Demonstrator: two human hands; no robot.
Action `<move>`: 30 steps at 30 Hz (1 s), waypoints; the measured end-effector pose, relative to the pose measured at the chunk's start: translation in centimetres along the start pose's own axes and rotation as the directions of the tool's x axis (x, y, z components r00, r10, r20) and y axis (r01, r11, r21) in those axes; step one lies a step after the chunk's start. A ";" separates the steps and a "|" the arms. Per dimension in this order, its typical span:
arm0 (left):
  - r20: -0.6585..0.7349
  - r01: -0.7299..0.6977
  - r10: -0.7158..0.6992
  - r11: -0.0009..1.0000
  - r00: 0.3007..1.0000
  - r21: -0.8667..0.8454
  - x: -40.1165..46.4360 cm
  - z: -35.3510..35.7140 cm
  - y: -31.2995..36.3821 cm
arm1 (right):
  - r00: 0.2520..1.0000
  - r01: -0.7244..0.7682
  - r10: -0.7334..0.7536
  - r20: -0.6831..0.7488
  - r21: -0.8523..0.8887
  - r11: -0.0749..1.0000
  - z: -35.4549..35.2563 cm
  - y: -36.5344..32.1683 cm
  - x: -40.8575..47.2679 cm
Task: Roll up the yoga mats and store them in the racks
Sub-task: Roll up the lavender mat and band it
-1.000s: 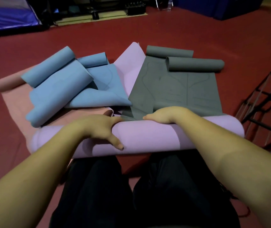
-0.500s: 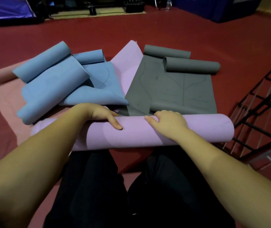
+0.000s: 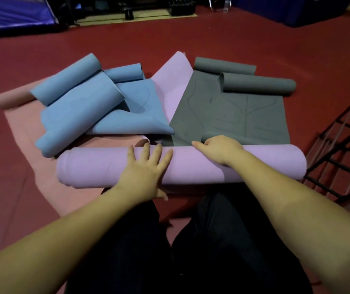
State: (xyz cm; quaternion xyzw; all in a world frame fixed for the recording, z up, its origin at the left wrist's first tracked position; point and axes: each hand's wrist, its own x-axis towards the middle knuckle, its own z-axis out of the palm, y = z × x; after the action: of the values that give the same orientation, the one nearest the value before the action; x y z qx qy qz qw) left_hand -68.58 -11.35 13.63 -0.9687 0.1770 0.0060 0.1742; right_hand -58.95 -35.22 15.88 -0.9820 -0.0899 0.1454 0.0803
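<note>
A lilac yoga mat (image 3: 97,168) lies partly rolled across my knees, its loose end (image 3: 174,81) running away under other mats. My left hand (image 3: 144,172) lies flat on top of the roll, fingers spread. My right hand (image 3: 220,149) presses on the roll's far edge, fingers curled over it. Blue mats (image 3: 80,107), loosely curled, lie beyond at the left. A grey mat (image 3: 244,115), curled at its ends, lies beyond at the right. A pink mat (image 3: 21,128) is spread beneath them all.
A black wire rack (image 3: 344,149) stands at the right edge, close to the roll's right end. Red floor (image 3: 233,35) surrounds the mats. Dark equipment and blue pads line the far wall. My dark-trousered legs are below the roll.
The roll has grown and turned away from me. My left hand went from gripping the roll's near side to lying flat with fingers spread. My right hand slid forward to the far edge.
</note>
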 end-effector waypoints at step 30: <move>0.563 0.225 0.229 0.749 0.794 -0.623 4.2 -7.5 -5.2 | 0.991 0.103 -0.095 -0.096 0.073 0.992 -2.0 0.3 -1.1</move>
State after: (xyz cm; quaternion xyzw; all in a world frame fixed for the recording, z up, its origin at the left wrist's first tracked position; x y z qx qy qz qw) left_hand -63.25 -10.75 22.12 -0.9104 0.0986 0.3790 -0.1333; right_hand -59.30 -36.02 18.04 -0.9781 -0.1290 0.0991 0.1299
